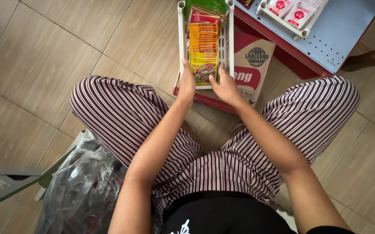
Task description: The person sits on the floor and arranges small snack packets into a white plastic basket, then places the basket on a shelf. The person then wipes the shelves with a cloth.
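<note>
A narrow white plastic tray (180, 39) lies on a flattened cardboard box (256, 60) in front of my knees. It holds a row of overlapping yellow and orange sachets (203, 43), with red and green packets behind them at its far end. My left hand (186, 83) grips the near left corner of the tray, thumb against the front sachet. My right hand (225, 85) rests at the near right corner, fingers touching the front sachet. I am squatting in striped trousers.
A light blue perforated metal shelf (343, 30) with a red edge stands at the top right, carrying another white tray of white and red sachets (291, 11). A clear plastic bag (83, 186) lies by my left leg beside a grey metal frame (5, 182). The floor is beige tile.
</note>
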